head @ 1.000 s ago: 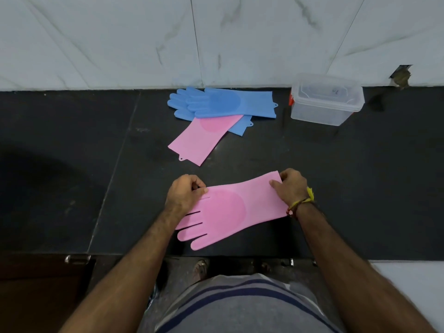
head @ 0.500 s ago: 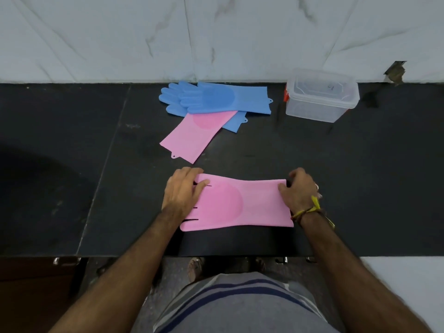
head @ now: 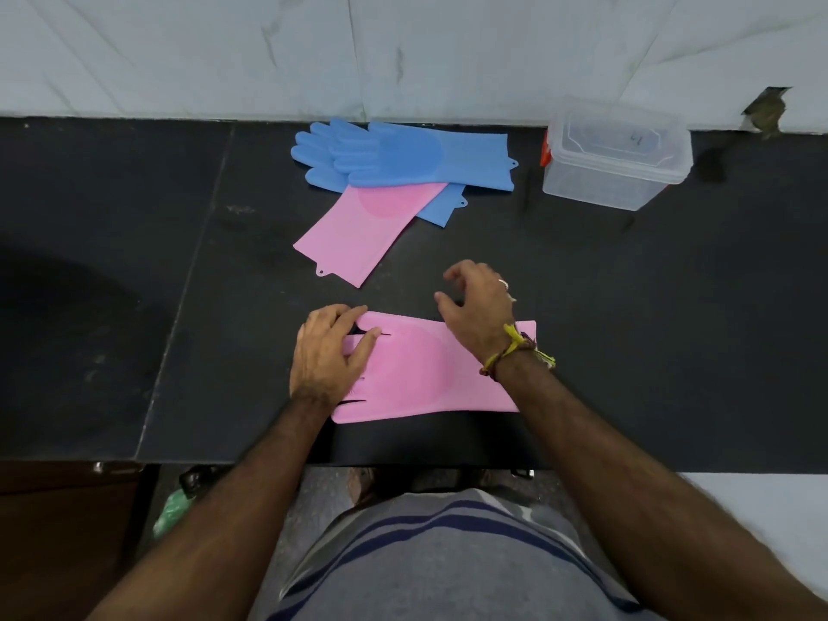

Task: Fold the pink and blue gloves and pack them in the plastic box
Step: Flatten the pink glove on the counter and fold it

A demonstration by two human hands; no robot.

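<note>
A pink glove [head: 421, 369] lies flat on the black counter near its front edge, fingers pointing left. My left hand [head: 329, 351] rests flat on the glove's fingers, pressing them down. My right hand [head: 477, 309] hovers over the glove's far edge, fingers spread and curled, holding nothing. Farther back a second pink glove [head: 358, 230] lies tilted, its finger end tucked under two overlapping blue gloves [head: 416, 156]. The clear plastic box [head: 616, 154] stands at the back right with its lid on.
A white marble wall runs behind the black counter [head: 627, 329]. A seam crosses the counter at the left. The counter's front edge is just below the near glove. A dark hole in the wall sits right of the box.
The near pink glove was laid flat and squared to the counter edge. My right hand let go of its cuff, lifted and moved left over the glove. My left hand stayed on the fingers.
</note>
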